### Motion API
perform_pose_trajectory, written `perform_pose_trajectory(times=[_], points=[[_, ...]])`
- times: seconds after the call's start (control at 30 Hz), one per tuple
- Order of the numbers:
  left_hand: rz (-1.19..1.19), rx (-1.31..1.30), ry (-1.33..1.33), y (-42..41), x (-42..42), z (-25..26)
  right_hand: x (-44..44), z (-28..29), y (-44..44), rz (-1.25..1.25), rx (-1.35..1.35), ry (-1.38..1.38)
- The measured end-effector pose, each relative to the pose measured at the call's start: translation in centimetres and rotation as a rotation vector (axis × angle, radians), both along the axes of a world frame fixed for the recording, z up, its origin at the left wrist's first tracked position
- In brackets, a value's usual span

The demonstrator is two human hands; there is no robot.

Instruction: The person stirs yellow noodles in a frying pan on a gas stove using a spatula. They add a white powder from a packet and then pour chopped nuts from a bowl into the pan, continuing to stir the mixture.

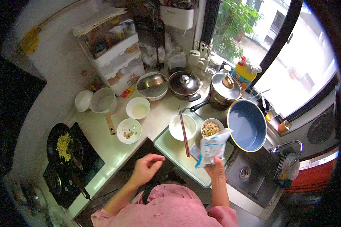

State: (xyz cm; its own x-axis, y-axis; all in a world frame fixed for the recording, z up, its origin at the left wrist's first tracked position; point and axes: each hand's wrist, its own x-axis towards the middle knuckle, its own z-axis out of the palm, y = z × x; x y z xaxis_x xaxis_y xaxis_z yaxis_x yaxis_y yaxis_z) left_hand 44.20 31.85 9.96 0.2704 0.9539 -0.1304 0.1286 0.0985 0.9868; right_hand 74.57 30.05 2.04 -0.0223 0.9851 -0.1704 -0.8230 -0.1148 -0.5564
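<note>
My right hand (216,168) grips a white and blue plastic packet (213,147), held upright over the right part of a pale cutting board (170,150). Behind the packet stands a white bowl of crumbly, minced-looking food (211,128). To its left a white bowl (174,127) has a pair of brown chopsticks (183,129) lying across it. Beside the packet's lower left, a small clear packet (195,150) lies on the board. My left hand (147,167) hovers before the counter's edge, fingers loosely curled, with nothing visible in it.
On the left hob, a black wok (51,147) holds yellow shredded food. A blue basin (244,124) stands by the sink (244,181). Lidded pots (184,85) line the back. A bowl of pale liquid (138,109), a bowl of scraps (129,131) and a wooden-handled saucepan (103,100) stand left.
</note>
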Motion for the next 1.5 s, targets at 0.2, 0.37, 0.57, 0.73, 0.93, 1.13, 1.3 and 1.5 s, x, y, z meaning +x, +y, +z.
perform_pose_trajectory(times=[0.2,0.37,0.57,0.73,0.93,1.13,1.3,1.5], points=[[-0.333,-0.404,-0.14,2.3,9.5,-6.2,5.5,-0.8,-4.6,-0.33,-0.01,0.065],[-0.367,-0.799,-0.217,6.9,16.3,-10.6,7.3,-3.1,-8.6,-0.424,-0.036,0.065],[-0.259,-0.951,-0.181,10.7,22.7,-16.3,8.3,-5.1,-12.4,-0.53,0.027,0.052],[-0.153,-0.996,-0.16,12.0,25.7,-19.8,8.6,-4.3,-14.1,-0.656,-0.108,0.099],[-0.017,-1.031,-0.138,12.5,27.7,-20.8,9.6,-5.5,-15.8,-0.778,-0.161,0.077],[-0.036,-0.927,-0.158,11.4,27.0,-19.2,10.5,-5.0,-14.7,-0.594,-0.025,0.025],[-0.04,-0.8,-0.197,9.2,21.8,-10.4,10.8,-3.9,-11.6,-0.536,-0.098,0.03],[-0.012,-0.665,-0.318,6.2,11.4,-5.8,11.9,-7.6,-7.4,-0.465,-0.059,-0.07]])
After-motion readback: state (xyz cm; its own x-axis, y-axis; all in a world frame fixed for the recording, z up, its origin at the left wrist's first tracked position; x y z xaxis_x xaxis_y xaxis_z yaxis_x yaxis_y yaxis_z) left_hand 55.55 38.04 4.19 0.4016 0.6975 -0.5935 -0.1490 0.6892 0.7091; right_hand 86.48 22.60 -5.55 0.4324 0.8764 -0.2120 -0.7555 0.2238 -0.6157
